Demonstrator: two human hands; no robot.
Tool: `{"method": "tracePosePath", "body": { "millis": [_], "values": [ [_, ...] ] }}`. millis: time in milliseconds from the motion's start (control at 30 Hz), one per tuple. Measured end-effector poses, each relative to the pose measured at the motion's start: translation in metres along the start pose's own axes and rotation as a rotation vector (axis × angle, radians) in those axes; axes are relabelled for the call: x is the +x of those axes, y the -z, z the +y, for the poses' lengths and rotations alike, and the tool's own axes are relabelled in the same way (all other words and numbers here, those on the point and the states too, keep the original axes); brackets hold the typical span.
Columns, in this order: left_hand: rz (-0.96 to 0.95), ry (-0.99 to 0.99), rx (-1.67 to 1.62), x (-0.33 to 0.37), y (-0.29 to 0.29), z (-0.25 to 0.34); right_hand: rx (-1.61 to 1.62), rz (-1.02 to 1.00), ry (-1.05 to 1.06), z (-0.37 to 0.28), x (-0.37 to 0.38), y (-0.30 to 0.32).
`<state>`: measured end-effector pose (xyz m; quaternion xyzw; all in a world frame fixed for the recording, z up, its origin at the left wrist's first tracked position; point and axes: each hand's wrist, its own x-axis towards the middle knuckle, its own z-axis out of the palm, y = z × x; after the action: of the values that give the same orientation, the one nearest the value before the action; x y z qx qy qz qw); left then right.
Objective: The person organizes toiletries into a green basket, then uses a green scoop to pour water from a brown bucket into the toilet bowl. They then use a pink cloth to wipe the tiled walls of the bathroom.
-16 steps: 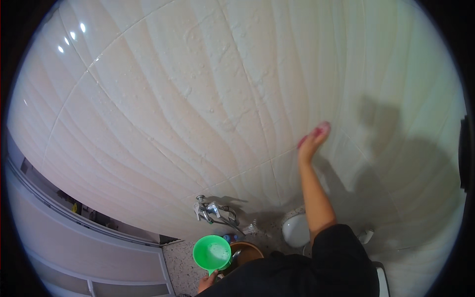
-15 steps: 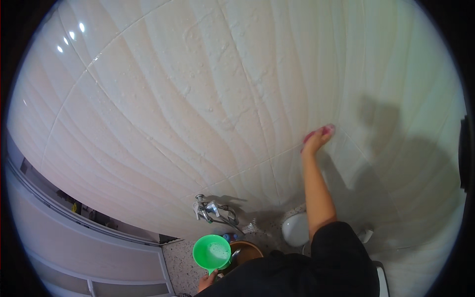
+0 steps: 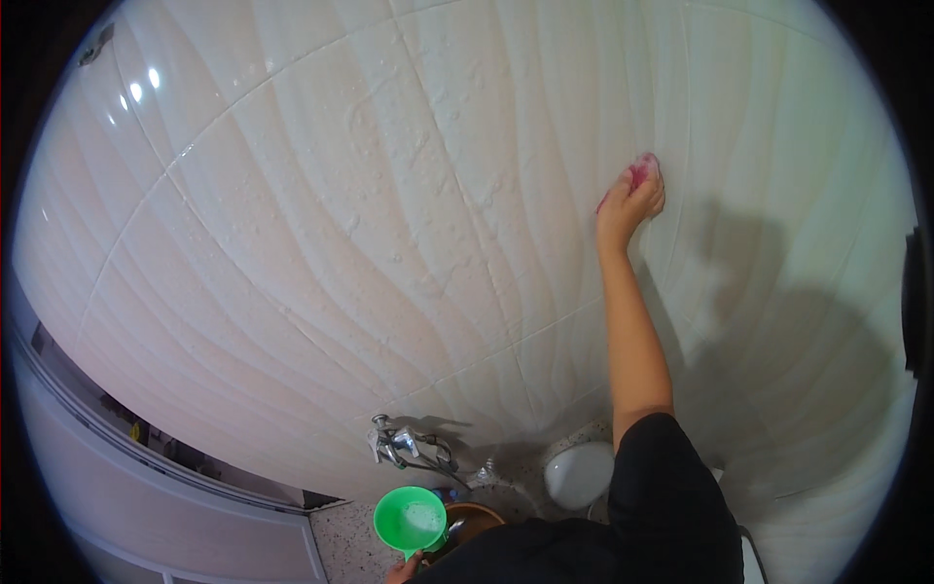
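My right hand (image 3: 637, 206) is closed around a pink scrubbing cloth or sponge (image 3: 642, 173) and presses it against the tiled wall (image 3: 321, 195); its exact kind is hard to make out. The right arm stretches far up the wall. Low in the view, my left hand (image 3: 403, 568) grips the handle of a green plastic dipper (image 3: 387, 526). White suds or foamy water shows inside the dipper. Drops and wet streaks cover the wall left of my right hand.
A chrome tap (image 3: 394, 443) with a hose juts from the wall above the dipper. Beside the dipper stands a brown bucket (image 3: 484, 516), partly hidden by my body. A white toilet bowl (image 3: 579, 475) is right of it. A pale door panel (image 3: 185, 521) lies at lower left.
My right hand has slid up the wall with the pink cloth or sponge. The left hand still holds the dipper, which sits slightly lower in view as the view has shifted.
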<state>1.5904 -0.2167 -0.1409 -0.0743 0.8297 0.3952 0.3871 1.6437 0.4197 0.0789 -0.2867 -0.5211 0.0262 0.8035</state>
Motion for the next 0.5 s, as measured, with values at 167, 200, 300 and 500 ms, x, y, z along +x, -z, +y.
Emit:
{"method": "tracePosePath", "body": {
  "millis": [167, 200, 300, 500],
  "values": [
    [0.019, 0.001, 0.001, 0.010, -0.004, 0.001, 0.073, -0.212, 0.291, -0.068, -0.048, 0.003],
    [0.015, 0.002, 0.003, 0.011, -0.007, 0.001, 0.108, -0.267, 0.387, -0.071, -0.040, 0.001],
    [0.008, 0.010, 0.007, 0.017, -0.011, 0.004, 0.171, -0.293, 0.549, -0.086, 0.009, -0.005],
    [0.013, 0.011, 0.008, 0.017, -0.011, 0.000, 0.095, 0.120, 0.392, -0.090, 0.163, -0.066]
  ]
}}
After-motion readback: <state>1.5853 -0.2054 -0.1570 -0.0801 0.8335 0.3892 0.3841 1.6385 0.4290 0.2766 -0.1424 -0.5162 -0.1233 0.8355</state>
